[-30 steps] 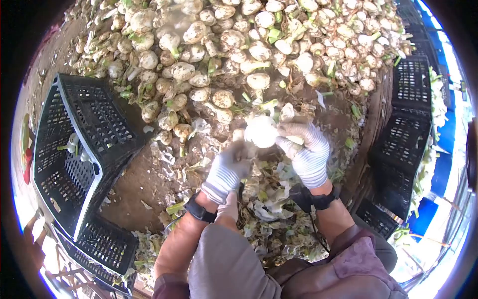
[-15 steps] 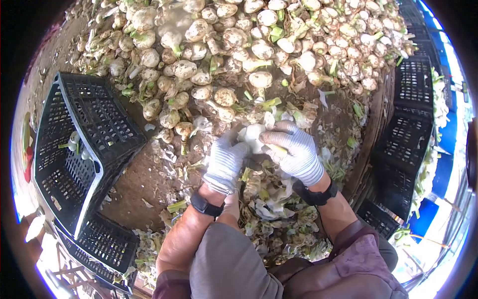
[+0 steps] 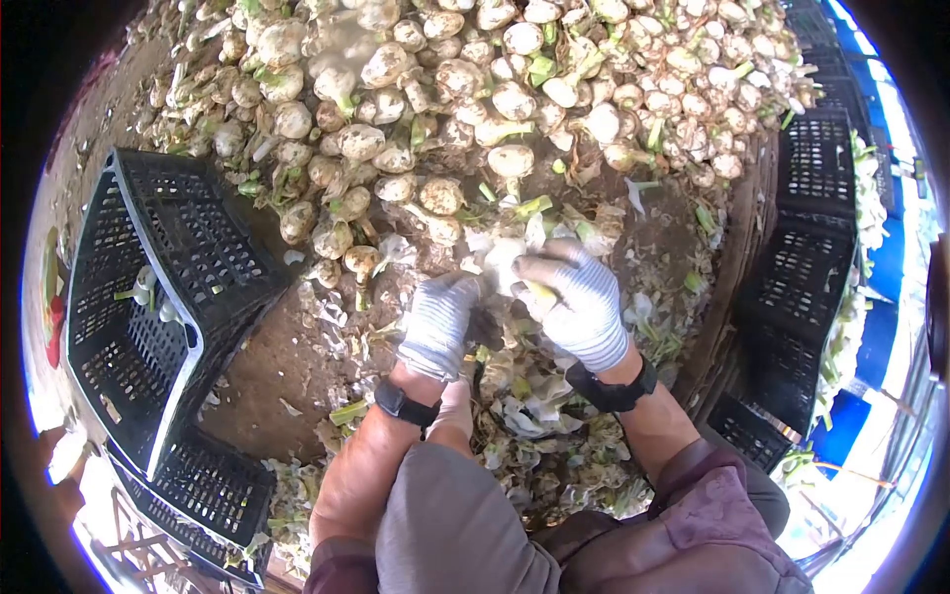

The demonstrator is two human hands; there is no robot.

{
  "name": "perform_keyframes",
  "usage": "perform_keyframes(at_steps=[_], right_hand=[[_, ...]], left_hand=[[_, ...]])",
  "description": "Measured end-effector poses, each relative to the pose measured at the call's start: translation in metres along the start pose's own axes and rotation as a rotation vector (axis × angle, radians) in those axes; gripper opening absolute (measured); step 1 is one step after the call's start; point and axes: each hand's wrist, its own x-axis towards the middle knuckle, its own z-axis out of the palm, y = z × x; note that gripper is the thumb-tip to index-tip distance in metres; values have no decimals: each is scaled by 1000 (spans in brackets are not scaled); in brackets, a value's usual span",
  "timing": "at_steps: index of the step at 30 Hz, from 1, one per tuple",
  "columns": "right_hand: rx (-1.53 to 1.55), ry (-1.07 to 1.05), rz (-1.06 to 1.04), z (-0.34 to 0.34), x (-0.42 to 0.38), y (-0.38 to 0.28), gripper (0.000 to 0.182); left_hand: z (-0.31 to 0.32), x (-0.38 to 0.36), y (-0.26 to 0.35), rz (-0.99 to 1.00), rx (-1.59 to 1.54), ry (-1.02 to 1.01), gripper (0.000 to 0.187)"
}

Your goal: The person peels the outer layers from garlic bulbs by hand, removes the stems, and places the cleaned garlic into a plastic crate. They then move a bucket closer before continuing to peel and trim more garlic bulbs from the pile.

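Observation:
A pale peeled bulb (image 3: 505,259) shows between my two gloved hands, its edges blurred. My right hand (image 3: 572,299), in a striped white glove, has its fingers curled round the bulb's right side and its yellowish-green stem (image 3: 540,293). At the bulb's lower left is my left hand (image 3: 441,315), also gloved, with bent fingers; its fingertips are dark and smeared, and whether they touch the bulb is unclear. Just beyond the hands lie loose white skins and an unpeeled bulb (image 3: 511,160) with dirt on it.
A large heap of dirty bulbs (image 3: 460,79) spreads across the top. At left a black crate (image 3: 213,233) lies tipped with a few bulbs inside, above another crate (image 3: 226,485). More black crates (image 3: 800,272) line the right. Peelings (image 3: 554,436) cover the ground near my legs.
My left hand has shifted slightly left and down, away from the bulb. My right hand has moved slightly left, and its fingers have curled further around the stem.

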Motion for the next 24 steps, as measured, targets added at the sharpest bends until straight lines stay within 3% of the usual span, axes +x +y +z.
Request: perform_keyframes(at_steps=[2, 4, 5, 6, 8, 9, 12, 13, 15, 16, 18, 19, 24], right_hand=[[179, 80, -17, -1, 1, 7, 20], [658, 101, 642, -12, -1, 0, 20], [842, 271, 845, -16, 6, -5, 18], [987, 330, 1029, -23, 7, 3, 19], [1320, 387, 910, -34, 13, 9, 21], [1154, 414, 1044, -36, 14, 8, 21], [931, 280, 998, -36, 2, 7, 16], [932, 278, 1006, -33, 0, 4, 16], [686, 274, 894, -27, -4, -2, 18], [684, 278, 897, -25, -7, -4, 18], [588, 218, 788, -20, -13, -6, 16], [444, 167, 705, -20, -10, -11, 16], [150, 121, 462, -18, -20, -10, 20]], left_hand=[[5, -3, -1, 22, 18, -20, 17], [5, 1, -13, 104, 306, -34, 17], [0, 8, -25, 74, 497, 23, 20], [-16, 19, -48, 334, 783, -16, 20], [-26, 15, -67, 386, 972, 76, 20], [-24, 10, -60, 314, 930, 84, 20], [-29, 7, -48, 154, 862, 78, 19], [-29, 11, -50, 242, 729, 53, 22], [-16, 15, -40, 436, 589, 29, 37], [-4, 7, -26, 433, 590, 25, 37], [18, -5, -2, 185, 194, -188, 45], [23, -3, -1, 249, 255, -210, 55], [32, 11, -6, 145, 278, -199, 54]])
